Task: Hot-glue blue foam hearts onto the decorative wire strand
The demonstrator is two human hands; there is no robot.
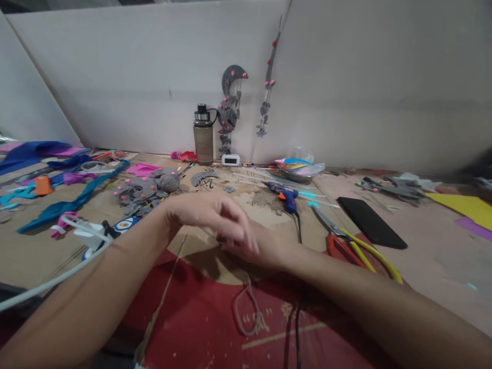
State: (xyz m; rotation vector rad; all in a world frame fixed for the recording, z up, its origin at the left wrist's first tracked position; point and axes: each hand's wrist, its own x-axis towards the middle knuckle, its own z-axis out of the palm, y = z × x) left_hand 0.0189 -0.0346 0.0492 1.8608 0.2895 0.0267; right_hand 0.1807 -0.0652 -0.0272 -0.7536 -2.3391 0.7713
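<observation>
My left hand (213, 212) reaches across the top of my right hand (257, 246), with its fingers bent together and pointing down to the right. What those fingers hold, if anything, is hidden. The fingers of my right hand are covered by the left one. A loop of grey yarn (239, 307) hangs out from below the hands and lies over the red printed part of the cardboard (200, 318). To the right of the hands lie a blue glue gun (290, 201) and scissors (336, 231) with red and yellow handles.
Grey felt pieces with a yarn ball (169, 182) lie left, near a white cable (57, 279). A bottle (203, 138), a small clock (230, 160) and a bowl (302, 177) stand at the back. A black phone (371, 223) lies right. Grey felt hangings (234, 77) hang on the wall.
</observation>
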